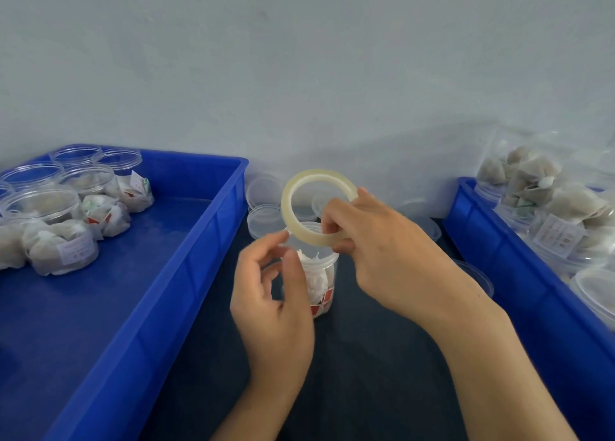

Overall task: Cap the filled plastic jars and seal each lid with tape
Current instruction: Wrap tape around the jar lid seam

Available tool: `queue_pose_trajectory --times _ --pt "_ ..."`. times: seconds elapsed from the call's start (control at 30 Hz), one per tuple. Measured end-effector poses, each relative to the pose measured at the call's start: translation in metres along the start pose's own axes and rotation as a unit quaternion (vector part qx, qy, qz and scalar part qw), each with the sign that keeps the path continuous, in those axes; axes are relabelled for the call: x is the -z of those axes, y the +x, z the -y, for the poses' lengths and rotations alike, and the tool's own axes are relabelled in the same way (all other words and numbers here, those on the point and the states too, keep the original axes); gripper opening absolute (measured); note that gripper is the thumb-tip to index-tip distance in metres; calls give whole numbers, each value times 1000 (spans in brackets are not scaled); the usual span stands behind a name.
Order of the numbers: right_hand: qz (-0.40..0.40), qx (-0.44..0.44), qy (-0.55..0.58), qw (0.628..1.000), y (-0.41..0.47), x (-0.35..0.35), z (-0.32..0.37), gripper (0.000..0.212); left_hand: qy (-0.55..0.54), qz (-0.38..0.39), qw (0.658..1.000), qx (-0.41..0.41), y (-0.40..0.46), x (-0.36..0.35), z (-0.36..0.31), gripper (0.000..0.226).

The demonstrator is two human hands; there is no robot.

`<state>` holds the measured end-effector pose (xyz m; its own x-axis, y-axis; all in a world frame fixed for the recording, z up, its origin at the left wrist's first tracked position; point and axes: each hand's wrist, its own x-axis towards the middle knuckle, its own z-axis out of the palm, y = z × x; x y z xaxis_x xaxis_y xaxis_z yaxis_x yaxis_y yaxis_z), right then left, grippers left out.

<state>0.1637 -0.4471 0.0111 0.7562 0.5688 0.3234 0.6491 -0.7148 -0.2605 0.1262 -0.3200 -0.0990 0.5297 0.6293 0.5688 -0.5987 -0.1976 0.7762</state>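
A clear plastic jar [321, 280] filled with white tea bags stands on the dark table between two blue trays, a clear lid on top. My right hand [376, 250] grips a pale ring-shaped roll of clear tape [301, 204] just above the jar. My left hand [273, 294] is in front of the jar on its left side, thumb and forefinger pinching at the tape's free end near the roll's lower left. The jar's left wall is partly hidden behind my left hand.
A big blue tray [186, 274] on the left holds several filled clear jars [60, 240] at its far left. Loose clear lids [266, 219] lie behind the jar. A second blue tray [499, 250] on the right holds bagged tea packets and jars [545, 204].
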Motion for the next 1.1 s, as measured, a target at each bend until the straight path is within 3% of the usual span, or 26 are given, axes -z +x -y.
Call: queue_pose_trajectory --times 0.13,0.27,0.47,0.57,0.73,0.8,0.9,1.1 --pt "22 18 47 999 -1 3 -2 40 -37 10 997 65 12 4 -3 53" --pt "51 33 63 996 -1 -2 -3 41 -68 46 993 84 15 6 -4 62" --pt "40 37 40 998 0 -3 -5 43 -81 49 994 55 18 8 -5 53" --pt "40 40 8 998 1 -4 -1 49 -59 40 997 32 17 9 -4 37" --pt "63 26 25 997 0 -11 3 24 32 61 997 31 10 5 -2 28" --pt "62 18 39 997 0 -13 3 25 44 63 996 35 7 4 -1 26" --pt "52 5 63 997 -2 -12 0 5 38 58 997 16 8 4 -4 19" --pt "33 17 121 992 -1 -7 0 10 0 50 999 -8 5 7 -3 23"
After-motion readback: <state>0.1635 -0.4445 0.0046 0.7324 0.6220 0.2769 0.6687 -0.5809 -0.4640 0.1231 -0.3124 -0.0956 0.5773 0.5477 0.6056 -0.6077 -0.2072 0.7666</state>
